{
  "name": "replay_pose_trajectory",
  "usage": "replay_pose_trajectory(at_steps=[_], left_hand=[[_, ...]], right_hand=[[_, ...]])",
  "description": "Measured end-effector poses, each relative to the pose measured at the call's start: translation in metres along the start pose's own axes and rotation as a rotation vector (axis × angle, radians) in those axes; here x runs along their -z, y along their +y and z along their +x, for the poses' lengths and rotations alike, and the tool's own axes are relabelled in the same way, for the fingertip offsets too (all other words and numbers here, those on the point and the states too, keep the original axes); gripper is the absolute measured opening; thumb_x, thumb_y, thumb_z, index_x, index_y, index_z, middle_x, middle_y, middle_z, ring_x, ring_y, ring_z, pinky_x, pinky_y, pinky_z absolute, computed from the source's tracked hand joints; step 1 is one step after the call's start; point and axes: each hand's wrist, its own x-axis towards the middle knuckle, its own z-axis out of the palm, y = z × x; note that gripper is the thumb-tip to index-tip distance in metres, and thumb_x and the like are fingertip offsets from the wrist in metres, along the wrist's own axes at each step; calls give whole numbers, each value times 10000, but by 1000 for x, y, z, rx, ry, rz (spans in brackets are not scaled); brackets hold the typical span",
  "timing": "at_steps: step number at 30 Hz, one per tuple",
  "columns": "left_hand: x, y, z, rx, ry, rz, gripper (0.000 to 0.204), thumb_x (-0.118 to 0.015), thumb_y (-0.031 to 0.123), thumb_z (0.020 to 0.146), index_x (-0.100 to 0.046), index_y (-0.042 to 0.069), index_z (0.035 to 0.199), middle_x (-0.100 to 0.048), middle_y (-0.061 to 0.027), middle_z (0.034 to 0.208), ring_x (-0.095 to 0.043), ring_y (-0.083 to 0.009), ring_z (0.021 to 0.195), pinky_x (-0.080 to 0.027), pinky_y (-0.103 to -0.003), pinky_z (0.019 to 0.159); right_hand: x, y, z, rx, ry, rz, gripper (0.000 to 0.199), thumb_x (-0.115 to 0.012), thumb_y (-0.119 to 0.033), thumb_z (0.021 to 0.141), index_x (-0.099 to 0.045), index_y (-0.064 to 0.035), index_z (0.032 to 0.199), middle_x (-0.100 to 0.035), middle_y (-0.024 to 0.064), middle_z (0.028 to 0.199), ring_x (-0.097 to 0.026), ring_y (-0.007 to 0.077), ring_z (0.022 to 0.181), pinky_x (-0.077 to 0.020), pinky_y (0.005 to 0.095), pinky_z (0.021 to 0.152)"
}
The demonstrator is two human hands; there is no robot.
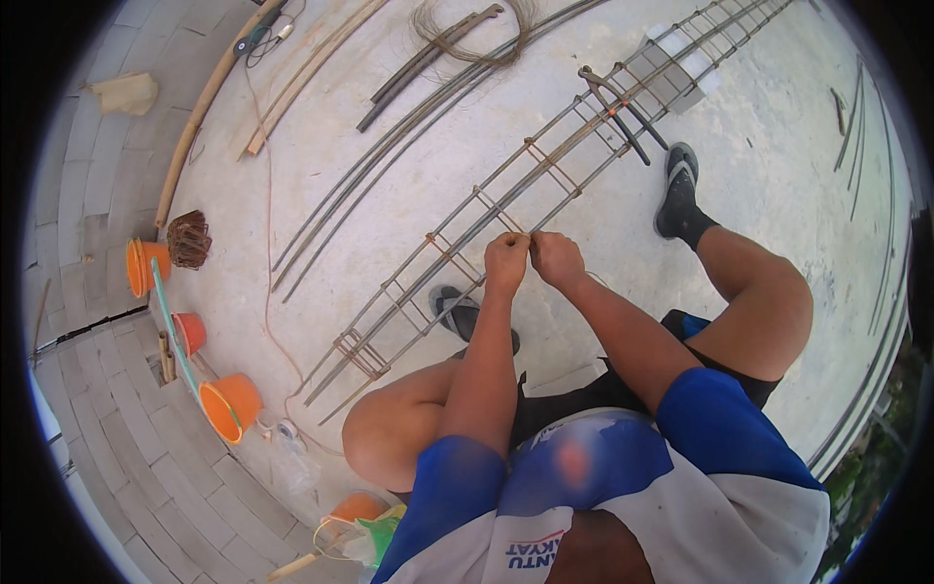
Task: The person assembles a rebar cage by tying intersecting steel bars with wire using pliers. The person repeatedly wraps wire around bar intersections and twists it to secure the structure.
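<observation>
Head view: the left hand [506, 265] and right hand [557, 259] are both clenched, meeting fingertip to fingertip at the near long bar of the steel cage [530, 142], probably for fine two-handed work; what they pinch is too small to tell. The feet, the left shoe [465, 313] and right shoe [676, 190], stand apart along the cage's near side, likely for balance. Farther along, pincers [615, 110] lie across the cage, seemingly within reach. A block [708, 80] under its far part apparently props it up. Beyond the cage lie loose rods [375, 161].
</observation>
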Motion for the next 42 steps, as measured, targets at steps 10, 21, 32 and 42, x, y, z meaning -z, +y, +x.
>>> replay_pose_trajectory(at_steps=[10, 21, 32, 42], left_hand=[[20, 31, -11, 224, -88, -362, 424, -518, 320, 939, -698, -60, 889, -681, -147, 856, -608, -211, 830, -445, -318, 817], [16, 8, 24, 148, -331, 6, 342, -614, 302, 873, -672, -32, 916, -676, -110, 795, -583, -165, 665, -472, -335, 624], [18, -10, 36, 117, -450, 13, 267, -638, 249, 833, -687, -8, 889, -684, -100, 811, -596, -177, 706, -479, -334, 666], [16, -21, 35, 53, -387, -29, 265, -633, 240, 824, -686, -16, 870, -679, -123, 794, -610, -198, 722, -482, -335, 682]], right_hand=[[8, -7, -5, -252, -129, 238, 563, -542, -559, 858, -692, -23, 947, -677, 209, 952, -643, 380, 917, -499, 439, 805], [-11, 5, 2, -343, -14, 249, 389, -645, -349, 801, -666, 34, 735, -645, 243, 741, -637, 400, 730, -498, 450, 684], [-8, 4, -46, -199, 130, 215, 244, -586, -216, 868, -673, 12, 861, -659, 221, 805, -640, 385, 769, -501, 444, 687], [27, -2, 12, 6, 109, 100, 213, -588, -201, 872, -691, -17, 904, -671, 184, 825, -647, 355, 751, -502, 424, 663]])
